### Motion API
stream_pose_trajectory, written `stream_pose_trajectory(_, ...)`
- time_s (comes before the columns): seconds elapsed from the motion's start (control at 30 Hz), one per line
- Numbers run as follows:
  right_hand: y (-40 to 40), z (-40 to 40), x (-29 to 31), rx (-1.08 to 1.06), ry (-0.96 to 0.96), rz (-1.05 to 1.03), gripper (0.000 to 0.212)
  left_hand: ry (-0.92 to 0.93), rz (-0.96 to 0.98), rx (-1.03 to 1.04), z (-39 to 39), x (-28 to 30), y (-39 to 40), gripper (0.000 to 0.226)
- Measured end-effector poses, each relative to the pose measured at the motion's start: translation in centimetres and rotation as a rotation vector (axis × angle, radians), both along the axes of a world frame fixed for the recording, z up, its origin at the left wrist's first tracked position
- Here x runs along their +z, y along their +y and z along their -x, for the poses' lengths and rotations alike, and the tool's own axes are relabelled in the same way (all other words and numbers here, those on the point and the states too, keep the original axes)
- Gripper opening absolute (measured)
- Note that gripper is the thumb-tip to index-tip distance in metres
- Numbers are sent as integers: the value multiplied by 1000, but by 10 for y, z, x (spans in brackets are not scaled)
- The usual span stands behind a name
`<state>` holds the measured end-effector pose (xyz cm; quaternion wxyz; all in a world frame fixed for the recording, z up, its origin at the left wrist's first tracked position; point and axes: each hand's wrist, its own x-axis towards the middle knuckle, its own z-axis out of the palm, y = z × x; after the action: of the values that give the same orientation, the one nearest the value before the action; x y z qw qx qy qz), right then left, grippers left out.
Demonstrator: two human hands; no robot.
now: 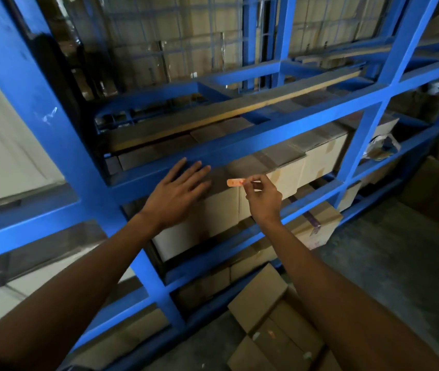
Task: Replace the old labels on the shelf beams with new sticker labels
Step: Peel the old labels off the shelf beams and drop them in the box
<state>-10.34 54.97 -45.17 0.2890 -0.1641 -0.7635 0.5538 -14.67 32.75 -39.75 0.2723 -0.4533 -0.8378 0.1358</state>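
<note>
A blue steel shelf beam (239, 148) runs across the middle of the rack. My left hand (178, 194) is spread flat, its fingertips resting on the lower edge of that beam. Just to its right, my right hand (262, 196) pinches a small orange sticker label (235, 182) between thumb and fingers. The label sticks out to the left, a little below the beam and in front of a cardboard box (306, 167). I see no label on the beam itself.
The blue rack has a thick upright (60, 145) on the left and another (365, 135) on the right. Cardboard boxes fill the shelves. An open carton (274, 325) lies on the grey floor below my right arm.
</note>
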Motion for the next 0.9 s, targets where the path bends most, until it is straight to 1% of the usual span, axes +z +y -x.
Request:
stream_pose_trajectory(0.07, -6, -9, -20, 63, -48, 35, 3, -54, 54, -12, -17, -29, -20, 44)
stream_pose_trajectory(0.2, -20, -22, -61, 137, -182, 83, 5, -246, 245, 121, -44, -83, -67, 39)
stream_pose_trajectory(0.27, -25, -27, -84, 136, -245, 85, 6, -340, 356, 263, -48, -105, -91, 51)
stream_pose_trajectory(0.33, -30, -32, -108, 116, -302, 125, 5, -390, 432, 301, -44, -126, -108, 58)
stream_pose_trajectory(0.43, -35, -38, -147, 44, -442, 216, 4, -412, 543, 218, -34, -161, -113, 64)
stream_pose_trajectory(0.57, -39, -58, -202, -16, -652, 330, 17, -527, 707, 204, -28, -215, -101, 60)
stream_pose_trajectory(0.63, -40, -69, -228, -89, -731, 382, 15, -582, 750, 185, -18, -249, -95, 66)
stream_pose_trajectory(0.7, -40, -77, -247, -168, -784, 412, 11, -645, 866, 182, -5, -275, -86, 66)
stream_pose_trajectory(0.73, -39, -80, -259, -230, -804, 439, 9, -645, 909, 150, 4, -288, -79, 66)
stream_pose_trajectory(0.8, -36, -83, -278, -326, -826, 500, 12, -583, 942, 82, 21, -306, -67, 67)
stream_pose_trajectory(0.87, -33, -87, -299, -402, -856, 578, 8, -508, 964, -12, 39, -317, -48, 64)
stream_pose_trajectory(0.9, -31, -88, -309, -431, -864, 612, 15, -479, 938, -85, 48, -319, -38, 60)
